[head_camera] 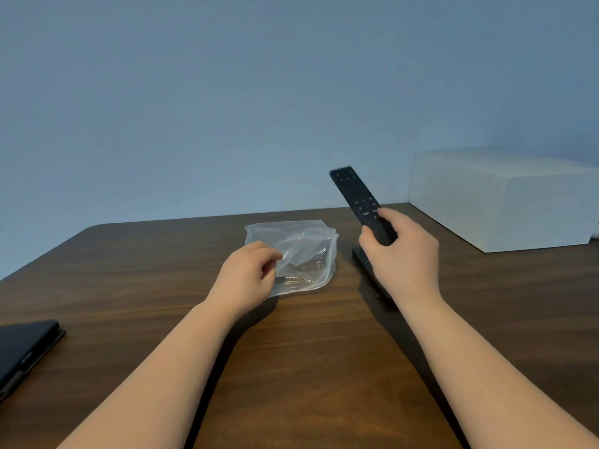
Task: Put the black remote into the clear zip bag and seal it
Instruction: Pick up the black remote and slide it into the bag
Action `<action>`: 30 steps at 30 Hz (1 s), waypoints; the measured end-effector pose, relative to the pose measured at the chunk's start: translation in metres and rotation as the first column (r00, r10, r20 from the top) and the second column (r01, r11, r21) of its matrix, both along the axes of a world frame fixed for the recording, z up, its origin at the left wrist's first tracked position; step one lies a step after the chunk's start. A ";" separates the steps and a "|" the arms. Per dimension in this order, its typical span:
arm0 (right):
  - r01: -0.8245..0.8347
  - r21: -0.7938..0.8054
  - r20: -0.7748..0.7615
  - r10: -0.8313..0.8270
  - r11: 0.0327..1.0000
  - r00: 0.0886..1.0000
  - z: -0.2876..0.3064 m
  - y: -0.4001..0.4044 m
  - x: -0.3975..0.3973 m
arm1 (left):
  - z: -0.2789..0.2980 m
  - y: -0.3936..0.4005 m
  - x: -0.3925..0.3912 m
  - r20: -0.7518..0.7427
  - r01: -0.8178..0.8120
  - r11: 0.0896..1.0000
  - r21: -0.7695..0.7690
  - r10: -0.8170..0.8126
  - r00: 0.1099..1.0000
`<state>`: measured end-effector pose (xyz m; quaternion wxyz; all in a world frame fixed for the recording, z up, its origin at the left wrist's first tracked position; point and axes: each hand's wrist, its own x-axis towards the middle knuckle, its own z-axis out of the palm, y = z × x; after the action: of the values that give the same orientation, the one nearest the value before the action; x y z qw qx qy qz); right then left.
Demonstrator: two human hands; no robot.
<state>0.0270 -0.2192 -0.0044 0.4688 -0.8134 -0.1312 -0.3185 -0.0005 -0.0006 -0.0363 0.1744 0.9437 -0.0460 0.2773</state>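
Right hand (400,254) has a closed grip around the near end of the remote (358,199), thumb on the button face, fingers wrapped underneath. The remote is up off the worktop (162,286), tilted so its far end points up and to the left, hanging in the air just right of the bag (304,254) and above it. It's not in the bag yet.

Left hand (248,273) is on the bag's left edge, thumb and fingers pinched narrow on the plastic and lifting a flap of it. Can't really tell how open the mouth is since the plastic is see-through and crumpled. The rest of the bag lies flat on the worktop, roughly in the middle, between the two hands.

Under the right hand there's another dark flat thing (366,260) on the worktop, mostly hidden by the wrist, so no idea what it is. White box (499,202) sits far right against the wall. A black case (22,348) pokes in at the near left edge, well apart from everything.
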 end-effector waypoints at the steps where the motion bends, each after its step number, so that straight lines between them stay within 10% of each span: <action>1: -0.075 0.062 0.009 0.075 0.995 0.997 0.003 0.001 -0.004 | 0.000 -0.001 0.000 -0.020 0.009 1.000 0.014 -0.008 1.000; 6: -0.383 -0.203 -0.069 0.377 0.901 0.923 0.000 0.012 -0.020 | -0.001 -0.003 0.004 -0.038 -0.072 0.997 -0.010 0.071 0.997; 15: -0.320 -0.367 -0.228 0.249 0.874 0.941 0.003 0.006 -0.017 | -0.002 0.006 0.008 0.036 -0.163 0.981 -0.106 0.167 0.985; 30: -0.221 -0.425 -0.261 0.115 0.878 0.958 -0.019 0.036 -0.010 | 0.001 -0.032 -0.002 0.019 0.211 0.976 0.043 -0.212 0.977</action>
<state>0.0166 -0.1830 -0.0237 0.3058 -0.9161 -0.2169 -0.1420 -0.0030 -0.0321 -0.0355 0.1829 0.9335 -0.1540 0.2673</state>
